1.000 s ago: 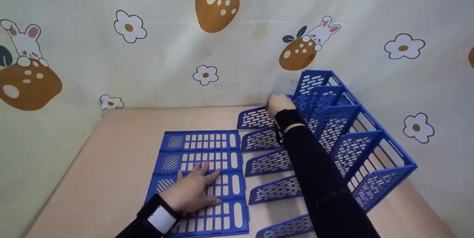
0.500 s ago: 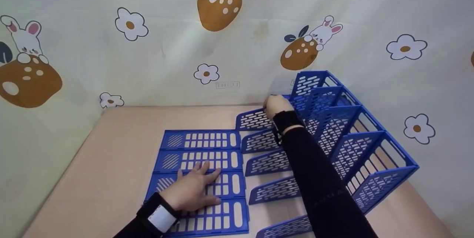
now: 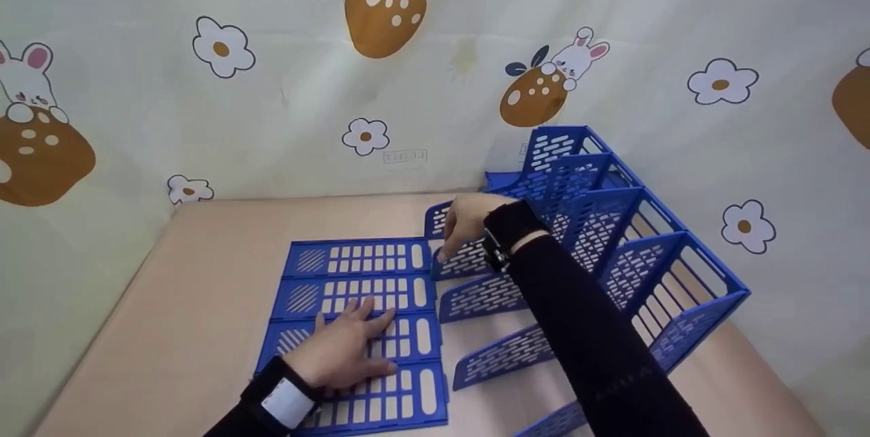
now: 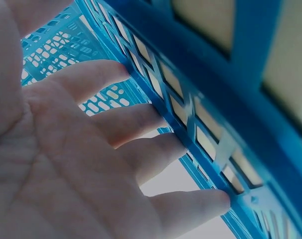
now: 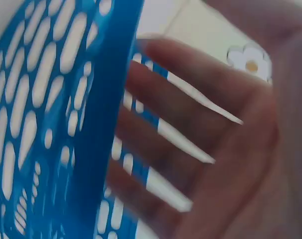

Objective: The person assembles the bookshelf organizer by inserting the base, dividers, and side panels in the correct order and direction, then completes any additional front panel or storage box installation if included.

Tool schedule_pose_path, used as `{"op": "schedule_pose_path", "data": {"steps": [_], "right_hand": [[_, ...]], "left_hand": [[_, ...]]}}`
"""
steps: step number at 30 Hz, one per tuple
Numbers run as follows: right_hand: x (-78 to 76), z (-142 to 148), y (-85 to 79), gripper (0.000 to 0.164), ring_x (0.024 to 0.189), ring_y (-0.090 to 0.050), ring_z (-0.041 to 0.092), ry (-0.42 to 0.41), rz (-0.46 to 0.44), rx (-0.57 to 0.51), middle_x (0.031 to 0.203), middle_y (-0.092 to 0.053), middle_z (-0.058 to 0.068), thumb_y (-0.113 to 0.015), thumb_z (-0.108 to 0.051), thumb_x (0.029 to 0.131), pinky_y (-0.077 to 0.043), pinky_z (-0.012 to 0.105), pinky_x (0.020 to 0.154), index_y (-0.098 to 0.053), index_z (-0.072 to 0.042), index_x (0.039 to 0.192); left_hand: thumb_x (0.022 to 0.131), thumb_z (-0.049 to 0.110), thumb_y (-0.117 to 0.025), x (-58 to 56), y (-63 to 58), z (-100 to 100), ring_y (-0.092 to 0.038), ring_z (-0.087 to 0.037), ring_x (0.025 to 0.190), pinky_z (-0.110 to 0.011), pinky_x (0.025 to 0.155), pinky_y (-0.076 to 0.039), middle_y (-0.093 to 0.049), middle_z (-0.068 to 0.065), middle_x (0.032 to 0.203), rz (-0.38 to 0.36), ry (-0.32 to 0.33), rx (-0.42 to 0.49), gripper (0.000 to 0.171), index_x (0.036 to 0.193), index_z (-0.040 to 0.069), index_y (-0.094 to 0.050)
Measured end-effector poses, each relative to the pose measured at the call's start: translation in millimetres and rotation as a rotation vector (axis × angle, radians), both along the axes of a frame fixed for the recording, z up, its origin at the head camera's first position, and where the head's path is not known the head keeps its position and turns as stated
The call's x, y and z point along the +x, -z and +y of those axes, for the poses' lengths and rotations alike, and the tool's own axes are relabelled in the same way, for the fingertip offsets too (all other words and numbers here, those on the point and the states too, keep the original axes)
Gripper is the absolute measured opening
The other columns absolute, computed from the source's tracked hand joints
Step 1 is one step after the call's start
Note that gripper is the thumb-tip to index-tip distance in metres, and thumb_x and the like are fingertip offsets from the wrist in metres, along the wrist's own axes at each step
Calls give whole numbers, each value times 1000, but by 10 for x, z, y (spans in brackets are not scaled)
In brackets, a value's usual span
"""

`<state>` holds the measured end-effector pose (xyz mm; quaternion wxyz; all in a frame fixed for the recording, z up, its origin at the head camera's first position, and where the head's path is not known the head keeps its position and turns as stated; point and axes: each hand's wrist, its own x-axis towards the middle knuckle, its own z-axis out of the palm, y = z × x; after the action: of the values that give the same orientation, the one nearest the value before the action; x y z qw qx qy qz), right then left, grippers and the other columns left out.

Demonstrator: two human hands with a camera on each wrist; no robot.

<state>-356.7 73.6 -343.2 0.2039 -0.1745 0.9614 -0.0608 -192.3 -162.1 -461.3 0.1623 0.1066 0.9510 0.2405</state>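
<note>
A blue plastic file rack with slotted, upright dividers fills the right half of the head view; its tall back section (image 3: 669, 209) rises at the right. To the left, a joined blue grid panel (image 3: 421, 291) lies flat on the table. My left hand (image 3: 343, 348) rests on this panel with fingers spread; its fingertips touch the grid bars (image 4: 191, 119) in the left wrist view. My right hand (image 3: 469, 219) is over the front ends of the two rearmost dividers, nearest the second divider (image 3: 469, 261). Its blurred, extended fingers (image 5: 176, 109) pass behind a slotted blue panel (image 5: 103, 114).
More slotted dividers, such as the third divider (image 3: 482, 298) and the fourth divider (image 3: 499, 355), stand in a row toward me. Behind the pinkish table (image 3: 224, 253) hangs a pale curtain (image 3: 299, 111) printed with rabbits and flowers. My right sleeve covers part of the rack.
My right hand has left the rearmost divider and come left and toward me, to the second divider. The nearer dividers have shifted slightly. My left hand stays on the flat panel.
</note>
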Motion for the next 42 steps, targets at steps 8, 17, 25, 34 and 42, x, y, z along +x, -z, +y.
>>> {"op": "schedule_pose_path", "data": {"steps": [8, 17, 25, 34, 42], "right_hand": [[22, -84, 147, 27, 112, -77, 24, -127, 158, 55, 120, -84, 5, -72, 3, 99, -63, 44, 106, -88, -13, 114], [77, -135, 143, 26, 111, -77, 24, -126, 183, 15, 116, -85, 6, -74, 5, 97, -63, 43, 107, -89, -11, 110], [160, -237, 140, 23, 113, -76, 26, -134, 191, -32, 118, -84, 7, -74, 3, 98, -61, 45, 109, -88, -10, 111], [90, -234, -14, 18, 105, -77, 29, -129, 302, 33, 114, -83, 9, -69, -7, 103, -65, 47, 99, -85, -8, 111], [-214, -91, 123, 53, 147, -59, 36, 36, 283, 47, 155, -64, 17, -63, 0, 105, -50, 50, 124, -61, -11, 156]], "left_hand": [[90, 52, -86, -3, 27, 10, -22, -50, 168, -87, 125, -1, -31, -20, 179, -32, -13, -7, 85, 164, 25, -53], [91, 53, -85, -19, -17, 3, -20, -52, 168, -88, 125, -1, -31, -20, 179, -21, -6, -16, 85, 164, 25, -52], [93, 53, -84, -23, -23, -30, -21, -52, 167, -89, 124, -2, -31, -21, 179, -12, 3, -23, 85, 166, 24, -51], [91, 51, -85, 4, 2, -39, -25, -55, 165, -90, 122, -4, -33, -24, 178, 18, 3, -10, 85, 164, 20, -53], [92, 51, -84, 16, -27, 3, -22, -53, 167, -88, 124, -3, -32, -23, 178, 9, 11, 5, 85, 165, 21, -52]]}}
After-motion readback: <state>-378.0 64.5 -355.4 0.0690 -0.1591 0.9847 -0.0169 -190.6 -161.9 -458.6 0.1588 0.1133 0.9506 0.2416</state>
